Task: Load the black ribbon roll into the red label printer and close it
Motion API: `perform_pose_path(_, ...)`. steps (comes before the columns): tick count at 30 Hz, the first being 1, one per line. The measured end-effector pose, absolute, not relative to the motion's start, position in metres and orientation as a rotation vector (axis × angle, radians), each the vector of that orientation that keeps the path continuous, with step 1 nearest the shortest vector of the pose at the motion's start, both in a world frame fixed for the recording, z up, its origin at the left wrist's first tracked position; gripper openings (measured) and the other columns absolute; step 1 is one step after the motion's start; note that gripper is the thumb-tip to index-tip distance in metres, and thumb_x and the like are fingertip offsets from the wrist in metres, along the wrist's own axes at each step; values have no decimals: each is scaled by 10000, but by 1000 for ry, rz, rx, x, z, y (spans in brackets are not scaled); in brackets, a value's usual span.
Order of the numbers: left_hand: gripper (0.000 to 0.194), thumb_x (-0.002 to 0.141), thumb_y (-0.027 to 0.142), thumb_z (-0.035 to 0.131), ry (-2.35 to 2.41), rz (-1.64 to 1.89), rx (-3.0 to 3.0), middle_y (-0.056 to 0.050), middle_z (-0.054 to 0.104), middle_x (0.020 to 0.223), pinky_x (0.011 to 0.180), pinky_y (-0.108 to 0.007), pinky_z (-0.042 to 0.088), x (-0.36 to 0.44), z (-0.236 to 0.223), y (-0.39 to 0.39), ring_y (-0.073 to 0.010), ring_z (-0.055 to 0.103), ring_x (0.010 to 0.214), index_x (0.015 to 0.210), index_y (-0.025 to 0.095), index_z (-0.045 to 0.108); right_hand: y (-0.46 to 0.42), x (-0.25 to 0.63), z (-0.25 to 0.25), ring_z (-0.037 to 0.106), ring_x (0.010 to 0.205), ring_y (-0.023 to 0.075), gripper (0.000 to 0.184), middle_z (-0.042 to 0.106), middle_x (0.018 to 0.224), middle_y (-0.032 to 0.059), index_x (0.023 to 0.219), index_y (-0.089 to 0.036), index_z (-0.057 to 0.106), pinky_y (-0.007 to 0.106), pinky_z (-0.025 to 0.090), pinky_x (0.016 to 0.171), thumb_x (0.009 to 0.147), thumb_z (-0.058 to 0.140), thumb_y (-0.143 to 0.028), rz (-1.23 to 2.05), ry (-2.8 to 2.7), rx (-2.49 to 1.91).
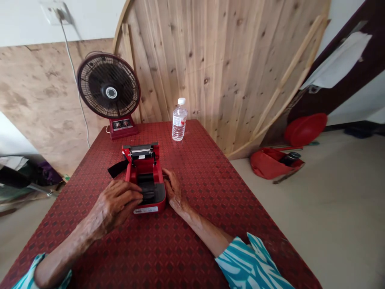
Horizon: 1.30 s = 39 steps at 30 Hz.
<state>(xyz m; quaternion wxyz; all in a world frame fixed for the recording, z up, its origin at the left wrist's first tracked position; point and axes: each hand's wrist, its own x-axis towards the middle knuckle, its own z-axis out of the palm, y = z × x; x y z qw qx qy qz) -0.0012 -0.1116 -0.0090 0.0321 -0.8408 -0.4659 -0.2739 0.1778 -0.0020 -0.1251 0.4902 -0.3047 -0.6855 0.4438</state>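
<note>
A small red machine [146, 166] with a black tray and a raised lid stands in the middle of the table [210, 168], which is covered in a dark red patterned cloth. My left hand [116, 202] lies over its near left side, fingers curled onto the black tray. My right hand [173, 190] rests flat against the machine's right side, fingers together along its wall. A black strap [117, 168] sticks out from the machine's left.
A dark red table fan [108, 93] stands at the table's far left, its cord running up to a wall socket. A clear water bottle [179, 120] stands at the far edge. Red basins [305, 128] and a red bag [270, 162] lie on the floor at right, by a leaning round wooden board.
</note>
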Motion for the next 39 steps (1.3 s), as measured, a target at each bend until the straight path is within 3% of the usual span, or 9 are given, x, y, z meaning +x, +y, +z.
perform_pose_path(10,142,856,90,559,-1242,-929,-2563,-53,691,905,812,-342,421,5,-22,-121,-177,613,866,944,176,631,6,178,-119,521,1203,211,430,573,1276,64,1290,-273,488,424,394,1051,934,363,-478,1180,-1544,-890)
perform_pose_path(13,151,858,78,561,-1187,-979,-2504,-66,695,918,843,-337,423,6,-27,-122,-173,618,889,969,151,632,35,169,-104,448,1281,239,539,507,1356,93,1286,-243,497,465,347,1090,899,343,-586,1110,-1470,-917)
perform_pose_path(16,159,869,88,552,-1165,-992,-2450,-71,706,941,873,-336,426,5,-31,-124,-177,631,923,991,148,635,62,158,-79,446,1275,236,550,503,1350,65,1251,-272,530,464,372,1076,881,340,-631,1102,-1532,-845)
perform_pose_path(20,183,875,92,537,-1225,-948,-2429,-56,716,966,882,-337,435,3,-36,-127,-173,644,937,1014,173,624,63,155,-58,526,1161,224,518,559,1203,65,1078,-255,622,443,403,1047,893,318,-631,1077,-1566,-802)
perform_pose_path(25,196,863,105,553,-1262,-942,-2449,-46,716,973,892,-349,445,6,-35,-128,-177,647,930,1026,196,613,22,177,-67,520,1164,212,469,560,1179,49,834,-246,672,401,378,1057,933,334,-555,944,-1666,-753)
perform_pose_path(30,213,852,148,593,-1277,-1000,-2497,-66,697,990,913,-361,430,2,-37,-128,-198,623,971,1062,186,594,-1,187,-80,521,1154,211,342,568,1141,58,854,-244,674,374,405,1016,926,430,-473,963,-1668,-758)
perform_pose_path(34,301,909,251,508,-1513,-1118,-2337,-113,638,1107,873,-383,432,-17,-42,-124,-238,574,1035,1199,178,543,0,182,-83,547,1103,209,272,584,1124,62,819,-235,664,366,438,959,888,507,-446,1004,-1615,-785)
perform_pose_path(37,278,942,264,438,-1684,-1065,-2209,-111,618,1120,831,-371,432,-29,-45,-119,-231,574,1004,1169,184,577,1,178,-86,558,1097,211,225,601,1139,55,824,-232,661,372,444,961,851,559,-431,1073,-1514,-805)
perform_pose_path(39,261,946,260,426,-1694,-1009,-2218,-105,619,1104,807,-363,431,-33,-47,-116,-224,579,971,1121,190,606,1,176,-89,585,1068,208,209,625,1134,48,930,-243,652,375,469,943,821,596,-412,1176,-1420,-819)
